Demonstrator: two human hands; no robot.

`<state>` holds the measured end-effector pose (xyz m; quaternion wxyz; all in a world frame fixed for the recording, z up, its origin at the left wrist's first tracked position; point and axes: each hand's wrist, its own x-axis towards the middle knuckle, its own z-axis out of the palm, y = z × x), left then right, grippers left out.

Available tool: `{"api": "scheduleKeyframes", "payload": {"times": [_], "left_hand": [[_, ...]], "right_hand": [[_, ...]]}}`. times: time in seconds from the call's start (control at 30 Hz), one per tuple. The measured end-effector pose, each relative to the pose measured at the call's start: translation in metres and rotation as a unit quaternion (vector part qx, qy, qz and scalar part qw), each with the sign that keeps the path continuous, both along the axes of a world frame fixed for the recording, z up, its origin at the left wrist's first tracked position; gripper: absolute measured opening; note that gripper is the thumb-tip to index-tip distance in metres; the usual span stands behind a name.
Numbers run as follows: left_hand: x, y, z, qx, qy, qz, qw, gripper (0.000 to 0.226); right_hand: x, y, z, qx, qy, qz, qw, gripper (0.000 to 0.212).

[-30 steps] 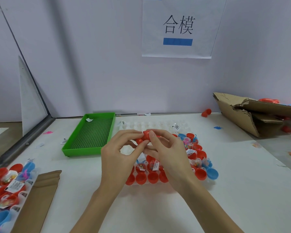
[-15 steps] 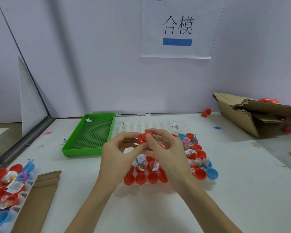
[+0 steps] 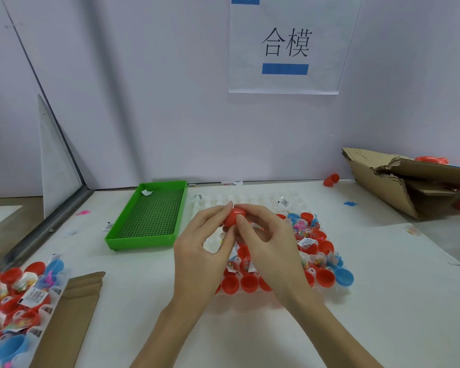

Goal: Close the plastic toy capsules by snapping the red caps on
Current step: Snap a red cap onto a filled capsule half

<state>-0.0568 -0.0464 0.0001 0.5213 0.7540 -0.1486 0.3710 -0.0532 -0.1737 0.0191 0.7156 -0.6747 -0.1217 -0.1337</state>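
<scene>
Both hands hold one red capsule (image 3: 232,217) above the clear blister tray (image 3: 252,201). My left hand (image 3: 202,251) pinches it from the left with fingertips and thumb. My right hand (image 3: 266,243) grips it from the right, thumb on its front and fingers curled over its top. The capsule's lower half is hidden by my fingers. In the tray below sit several open red cups (image 3: 248,284), a few blue ones (image 3: 343,278) and small bagged toys (image 3: 307,244). The tray's far rows are vacant pockets.
A green tray (image 3: 150,216) lies left of the blister tray. At the lower left is another tray of capsules (image 3: 14,296) beside a cardboard strip (image 3: 72,314). A torn cardboard box (image 3: 409,181) sits at the right, with a loose red capsule (image 3: 331,179) near the wall.
The capsule has turned in my fingers and its red cap now faces me more fully. Both hands stayed over the tray, shifting only slightly.
</scene>
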Motion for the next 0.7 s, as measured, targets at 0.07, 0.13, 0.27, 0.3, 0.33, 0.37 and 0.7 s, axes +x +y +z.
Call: {"api": "scheduleKeyframes", "payload": {"times": [0.07, 0.13, 0.27, 0.3, 0.33, 0.37, 0.7], "left_hand": [[0.002, 0.002, -0.001, 0.011, 0.009, -0.005, 1.0, 0.046], [0.002, 0.004, -0.002, 0.031, 0.02, -0.01, 0.999, 0.052], [0.0, 0.003, -0.003, 0.044, 0.03, 0.001, 0.999, 0.064], [0.0, 0.003, -0.003, 0.043, 0.019, -0.003, 0.999, 0.059], [0.0, 0.002, -0.003, 0.039, 0.007, -0.009, 0.999, 0.053], [0.0, 0.002, -0.003, 0.03, 0.001, -0.013, 0.999, 0.047], [-0.002, 0.0, -0.005, 0.025, -0.029, 0.029, 0.999, 0.051]], "right_hand": [[-0.001, 0.002, 0.0, -0.042, -0.013, -0.011, 0.999, 0.022], [-0.003, 0.006, -0.002, -0.05, -0.012, -0.017, 0.999, 0.021], [-0.006, 0.011, -0.006, -0.075, -0.014, -0.084, 0.993, 0.027], [-0.006, 0.01, -0.006, -0.083, -0.02, -0.101, 0.991, 0.025], [-0.005, 0.009, -0.007, -0.09, -0.026, -0.113, 0.989, 0.023], [-0.004, 0.008, -0.007, -0.097, -0.032, -0.119, 0.988, 0.021], [-0.004, 0.007, -0.01, -0.2, -0.107, -0.134, 0.965, 0.011]]}}
